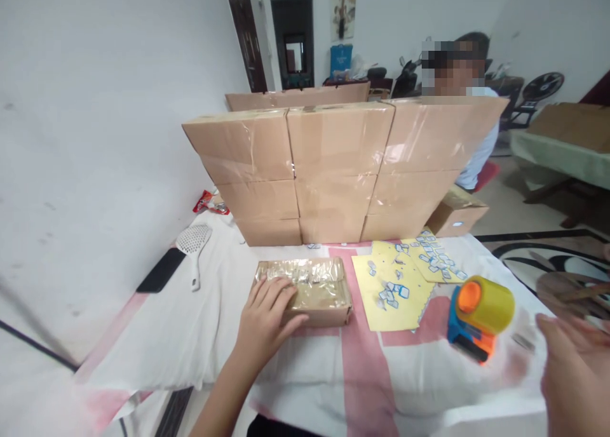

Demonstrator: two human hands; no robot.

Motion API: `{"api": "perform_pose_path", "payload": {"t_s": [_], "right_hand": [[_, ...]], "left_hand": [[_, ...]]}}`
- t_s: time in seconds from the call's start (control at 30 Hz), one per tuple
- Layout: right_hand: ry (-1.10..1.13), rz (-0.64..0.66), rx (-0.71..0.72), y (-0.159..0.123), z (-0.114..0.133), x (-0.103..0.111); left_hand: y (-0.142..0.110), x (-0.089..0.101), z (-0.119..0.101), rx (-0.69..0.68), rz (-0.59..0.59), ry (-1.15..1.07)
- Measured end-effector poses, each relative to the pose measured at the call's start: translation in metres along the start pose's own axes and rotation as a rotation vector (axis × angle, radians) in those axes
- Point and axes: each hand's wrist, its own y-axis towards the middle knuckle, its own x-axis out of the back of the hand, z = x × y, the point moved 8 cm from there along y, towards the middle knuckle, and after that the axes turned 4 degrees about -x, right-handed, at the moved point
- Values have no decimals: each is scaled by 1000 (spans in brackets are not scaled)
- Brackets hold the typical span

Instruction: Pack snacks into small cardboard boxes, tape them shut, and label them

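My left hand (265,319) lies flat with its fingers spread on the near left end of a small cardboard box (318,291) whose top is covered in shiny clear tape. My right hand (574,373) is at the lower right, blurred, palm open and holding nothing, just right of a tape dispenser (479,316) with an orange and blue body and a yellowish tape roll. The dispenser rests on the white and pink cloth (352,373) that covers the table.
A wall of stacked taped cardboard boxes (333,170) stands behind the small box. Yellow sticker sheets (395,288) lie beside it. A white slotted scoop (194,243) and a black phone (161,270) lie left. A person sits behind the boxes.
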Motion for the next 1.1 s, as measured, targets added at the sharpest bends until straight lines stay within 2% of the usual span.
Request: {"api": "perform_pose_path", "payload": {"t_s": [0.07,0.13,0.17,0.23,0.33,0.4,0.47,0.53,0.6,0.67,0.73,0.8,0.9,1.0,1.1], "right_hand": [[6,232,-270,10,-40,-14],[-89,453,-425,-2,-61,-32],[-140,513,-437,-9,-63,-38],[-189,570,-370,-22,-57,-49],[-114,505,-243,-37,-44,-53],[-20,455,-207,-49,-42,-52],[104,399,-216,-64,-43,-48],[208,374,-264,-86,-44,-42],[242,393,-312,-113,-40,-37],[214,491,-320,-143,-31,-37],[193,633,-283,-170,-20,-42],[190,706,-196,-186,-8,-46],[223,663,-72,-188,4,-49],[223,540,-130,-178,0,-51],[165,465,-119,-168,-3,-51]], "left_hand": [[-2,3,0,1,-18,-34],[-1,5,-1,14,-32,-56],[0,7,-2,16,-42,-65],[2,10,-8,11,-71,-78],[2,17,-28,-18,-147,-108],[0,19,-52,-59,-205,-177],[-3,12,-83,-104,-227,-313],[-3,-12,-115,-84,-155,-502],[0,-50,-144,19,7,-702],[3,-87,-172,95,184,-877],[4,-115,-192,191,325,-991],[4,-131,-199,291,364,-1069],[7,-134,-198,339,255,-1125],[9,-129,-198,303,142,-1088],[13,-125,-210,235,158,-1137]]}}
